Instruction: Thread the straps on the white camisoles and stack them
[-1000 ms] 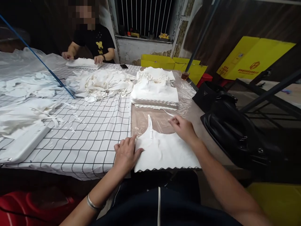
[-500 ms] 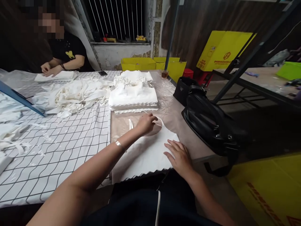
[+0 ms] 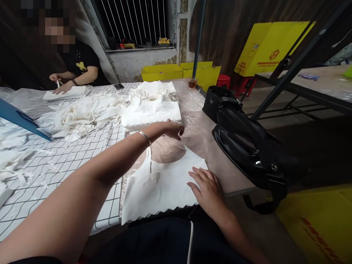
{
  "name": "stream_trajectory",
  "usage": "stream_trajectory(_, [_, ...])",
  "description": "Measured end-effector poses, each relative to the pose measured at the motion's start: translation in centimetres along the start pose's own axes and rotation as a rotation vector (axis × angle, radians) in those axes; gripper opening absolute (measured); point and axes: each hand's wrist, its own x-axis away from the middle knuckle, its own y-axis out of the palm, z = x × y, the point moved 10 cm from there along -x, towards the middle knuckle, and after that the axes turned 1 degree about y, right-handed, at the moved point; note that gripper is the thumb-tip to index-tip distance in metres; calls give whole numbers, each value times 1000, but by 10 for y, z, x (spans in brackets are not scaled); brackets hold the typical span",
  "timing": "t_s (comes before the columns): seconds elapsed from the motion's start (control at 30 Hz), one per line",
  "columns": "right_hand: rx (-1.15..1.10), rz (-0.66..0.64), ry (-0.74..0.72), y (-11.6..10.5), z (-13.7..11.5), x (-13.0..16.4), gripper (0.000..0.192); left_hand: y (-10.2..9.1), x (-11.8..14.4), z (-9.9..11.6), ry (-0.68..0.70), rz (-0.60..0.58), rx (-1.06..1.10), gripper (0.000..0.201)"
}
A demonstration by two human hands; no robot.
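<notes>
A white camisole-like top (image 3: 162, 187) with a scalloped hem lies flat at the table's near edge. My right hand (image 3: 205, 185) rests on its right side, fingers spread and flat. My left hand (image 3: 173, 129) reaches beyond the neckline, its fingers bent down and closed at the right shoulder strap, which they mostly hide. The other strap (image 3: 149, 157) lies loose across the left of the neckline. Just behind my left hand is a stack of similar white tops (image 3: 151, 112) with scalloped edges.
A checked cloth (image 3: 101, 179) with white fabric strips (image 3: 82, 113) covers the left. Black bags (image 3: 242, 135) lie along the right edge. A glass of brown drink (image 3: 192, 83) stands far back, beside a metal post. Another person (image 3: 82, 69) handles white fabric across the table.
My left hand has moved forward, away from me, to the front of the stack. The left strap now lies over the top. My right hand stays on the fabric.
</notes>
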Motion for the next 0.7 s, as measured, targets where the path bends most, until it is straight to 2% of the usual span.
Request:
stream_trajectory(0.1, [-4, -26, 25, 1, 2, -1, 26, -27, 20, -20, -71, -42, 16, 28])
stream_trajectory(0.2, [-54, -41, 73, 1, 4, -4, 26, -59, 41, -26, -135, -3, 16, 26])
stream_trajectory(0.27, [-151, -29, 132, -3, 7, -7, 28, -78, 57, -11, -144, 79, -19, 20])
stream_trajectory(0.33, [-372, -13, 228, -9, 12, -12, 37, -91, 76, 22, -110, 192, -29, 15])
stream_trajectory(0.4, [-777, -51, 367, -6, 16, -15, 57, -90, 96, 67, -18, 248, 17, 15])
stream_trajectory(0.47, [-1266, -160, 511, 3, 11, -15, 70, -74, 114, 115, 159, 169, 84, 17])
stream_trajectory(0.53, [-1631, -256, 617, 6, 1, -12, 65, -59, 129, 145, 329, 72, 185, 19])
stream_trajectory(0.6, [-1772, -278, 683, 3, -1, -6, 50, -56, 133, 142, 344, 107, 272, 23])
stream_trajectory(0.7, [-1708, -241, 714, -2, 4, 4, 40, -49, 122, 114, 220, 265, 262, 33])
